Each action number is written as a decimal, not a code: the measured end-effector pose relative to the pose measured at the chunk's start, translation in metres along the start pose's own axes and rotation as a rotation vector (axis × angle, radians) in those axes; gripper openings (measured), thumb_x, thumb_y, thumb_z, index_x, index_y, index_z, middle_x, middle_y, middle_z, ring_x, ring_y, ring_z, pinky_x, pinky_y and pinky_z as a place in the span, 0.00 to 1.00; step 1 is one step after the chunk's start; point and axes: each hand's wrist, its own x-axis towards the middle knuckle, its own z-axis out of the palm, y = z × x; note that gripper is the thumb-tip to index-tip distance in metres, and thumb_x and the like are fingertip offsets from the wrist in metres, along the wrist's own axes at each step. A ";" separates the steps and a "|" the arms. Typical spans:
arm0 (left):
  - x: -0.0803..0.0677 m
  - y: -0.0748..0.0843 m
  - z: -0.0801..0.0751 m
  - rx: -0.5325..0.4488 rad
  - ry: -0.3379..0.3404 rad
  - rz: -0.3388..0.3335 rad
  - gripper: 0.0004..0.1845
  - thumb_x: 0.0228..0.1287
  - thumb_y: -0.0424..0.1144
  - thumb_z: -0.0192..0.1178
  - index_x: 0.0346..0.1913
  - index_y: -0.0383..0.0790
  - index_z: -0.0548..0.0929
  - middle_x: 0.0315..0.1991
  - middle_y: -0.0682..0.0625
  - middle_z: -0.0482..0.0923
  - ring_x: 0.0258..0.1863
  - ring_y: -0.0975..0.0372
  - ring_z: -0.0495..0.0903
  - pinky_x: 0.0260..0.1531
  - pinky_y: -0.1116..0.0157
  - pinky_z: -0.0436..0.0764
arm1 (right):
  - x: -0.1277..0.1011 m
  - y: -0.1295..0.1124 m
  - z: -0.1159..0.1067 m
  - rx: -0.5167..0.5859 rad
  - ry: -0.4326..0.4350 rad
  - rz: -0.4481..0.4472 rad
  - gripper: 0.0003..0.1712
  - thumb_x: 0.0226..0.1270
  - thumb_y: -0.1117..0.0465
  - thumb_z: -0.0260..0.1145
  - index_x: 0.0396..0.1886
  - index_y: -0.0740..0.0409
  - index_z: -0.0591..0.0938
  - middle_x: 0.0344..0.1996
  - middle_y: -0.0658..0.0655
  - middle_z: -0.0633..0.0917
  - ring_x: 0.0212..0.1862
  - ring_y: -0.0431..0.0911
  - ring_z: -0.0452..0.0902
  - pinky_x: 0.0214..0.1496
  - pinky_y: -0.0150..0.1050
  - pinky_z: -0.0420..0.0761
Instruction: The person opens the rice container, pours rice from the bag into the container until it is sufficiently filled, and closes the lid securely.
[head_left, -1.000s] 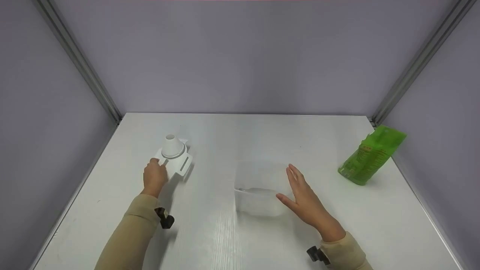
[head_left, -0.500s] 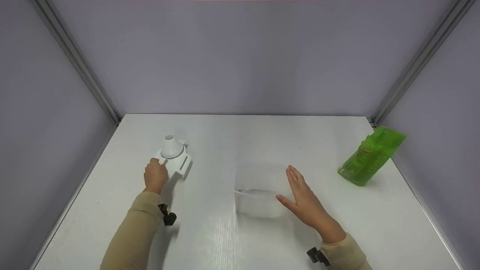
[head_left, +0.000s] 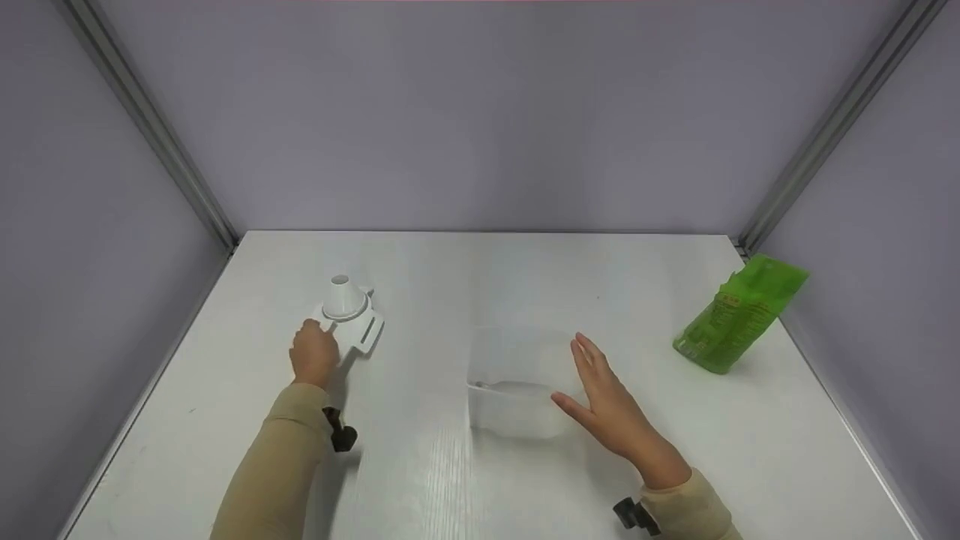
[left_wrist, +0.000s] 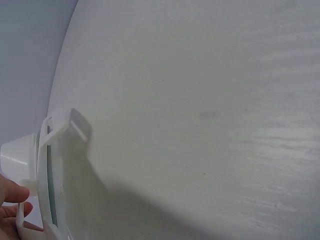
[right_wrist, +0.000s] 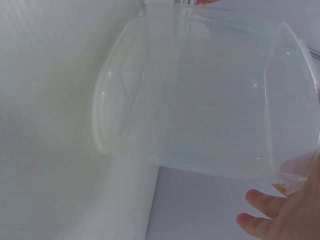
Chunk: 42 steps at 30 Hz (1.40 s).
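A white plastic lid (head_left: pixel 358 330) with a cone-shaped spout (head_left: pixel 343 300) and slotted side flaps is at the left of the table. My left hand (head_left: pixel 313 354) holds it by its near left edge. The left wrist view shows my thumb and fingers (left_wrist: pixel 15 192) pinching a handle-like tab on that lid (left_wrist: pixel 44 175). Whether the lid rests on the table I cannot tell. A clear plastic container (head_left: pixel 514 416) stands upright near the middle. Along its right side lies my right hand (head_left: pixel 619 420), fingers straight and thumb spread by the rim, as the right wrist view of the container (right_wrist: pixel 215 100) also shows.
A green bag (head_left: pixel 739 319) leans at the table's right side, near the wall. Grey panels (head_left: pixel 480 112) enclose the white table (head_left: pixel 420 259) at the back and on both sides.
My left forearm has swung slightly to the right while that hand keeps its grip on the lid. The right hand and the container stay put. The view has tilted up a little.
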 end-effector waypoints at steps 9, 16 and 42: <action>0.003 -0.006 0.007 0.027 0.019 -0.013 0.18 0.67 0.28 0.35 0.52 0.18 0.67 0.49 0.25 0.71 0.52 0.37 0.69 0.54 0.41 0.63 | 0.000 0.000 0.001 -0.011 0.000 0.003 0.49 0.65 0.42 0.58 0.73 0.63 0.48 0.73 0.58 0.47 0.71 0.55 0.47 0.64 0.59 0.58; 0.000 -0.006 0.011 0.011 0.035 -0.031 0.18 0.67 0.28 0.35 0.52 0.18 0.66 0.48 0.25 0.70 0.51 0.36 0.69 0.50 0.42 0.67 | 0.001 0.002 0.002 -0.021 0.007 0.005 0.48 0.65 0.42 0.58 0.73 0.63 0.48 0.72 0.59 0.47 0.71 0.55 0.48 0.64 0.58 0.59; -0.056 -0.022 0.004 0.375 -0.215 0.202 0.30 0.70 0.42 0.48 0.67 0.27 0.58 0.66 0.20 0.32 0.63 0.26 0.35 0.55 0.30 0.48 | 0.002 -0.002 0.001 0.007 0.005 0.006 0.48 0.66 0.42 0.58 0.73 0.63 0.47 0.73 0.57 0.46 0.71 0.55 0.47 0.64 0.59 0.59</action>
